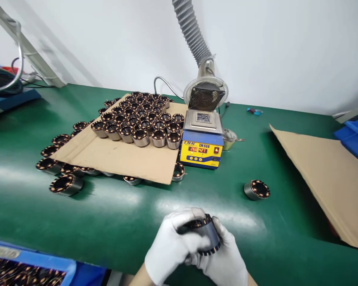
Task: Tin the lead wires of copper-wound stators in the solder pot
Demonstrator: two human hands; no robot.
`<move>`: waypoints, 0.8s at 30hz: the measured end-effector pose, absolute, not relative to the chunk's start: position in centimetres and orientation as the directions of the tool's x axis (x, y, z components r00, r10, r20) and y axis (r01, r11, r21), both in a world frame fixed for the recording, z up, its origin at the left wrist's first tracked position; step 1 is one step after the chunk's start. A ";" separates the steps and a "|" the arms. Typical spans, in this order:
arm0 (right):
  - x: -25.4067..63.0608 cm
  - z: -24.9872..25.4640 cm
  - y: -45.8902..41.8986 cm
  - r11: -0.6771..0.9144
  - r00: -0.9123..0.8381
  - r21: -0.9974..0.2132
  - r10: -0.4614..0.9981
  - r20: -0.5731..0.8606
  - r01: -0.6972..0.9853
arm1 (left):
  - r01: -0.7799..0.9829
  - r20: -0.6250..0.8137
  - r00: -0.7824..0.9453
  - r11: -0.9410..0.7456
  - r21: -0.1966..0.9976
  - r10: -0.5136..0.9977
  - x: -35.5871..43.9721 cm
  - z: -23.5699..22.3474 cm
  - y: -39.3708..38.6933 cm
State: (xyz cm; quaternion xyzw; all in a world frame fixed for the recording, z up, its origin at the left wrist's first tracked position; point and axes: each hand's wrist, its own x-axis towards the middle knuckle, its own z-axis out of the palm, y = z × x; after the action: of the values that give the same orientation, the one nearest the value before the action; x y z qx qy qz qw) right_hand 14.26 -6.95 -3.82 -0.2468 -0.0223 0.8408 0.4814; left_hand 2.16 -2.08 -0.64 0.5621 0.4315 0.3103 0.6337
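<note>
Both my hands wear white gloves and hold one motor stator (210, 234), a steel ring with black insulation teeth and copper windings inside. My left hand (174, 242) wraps the stator from the left, its fingers over the upper rim and the thumb across the side. From the right and below, my right hand (225, 256) grips the same ring. The stator is tilted above the green table (131, 230). Its underside and some fingertips are hidden. A single stator (256, 190) lies on the table to the right of my hands.
Many stators (141, 137) stand on a cardboard sheet (122, 159), with more underneath. A yellow-blue solder pot (201, 147) stands beside them below an extraction hose (193, 35). Another cardboard sheet (325, 171) is at right. A blue bin (47, 260) of stators is at lower left.
</note>
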 end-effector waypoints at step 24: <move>13.5 -4.4 -7.4 -0.306 -0.173 -0.652 0.950 -0.262 -0.694 | -0.117 -0.427 0.107 0.438 0.891 0.898 2.0 -0.6 -2.2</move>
State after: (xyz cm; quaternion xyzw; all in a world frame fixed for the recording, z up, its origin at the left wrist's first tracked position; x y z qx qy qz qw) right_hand 13.47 -7.45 -4.43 -0.3246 -0.1969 0.7401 0.5552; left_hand 1.98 -2.24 -0.56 0.3595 0.5429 0.3897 0.6512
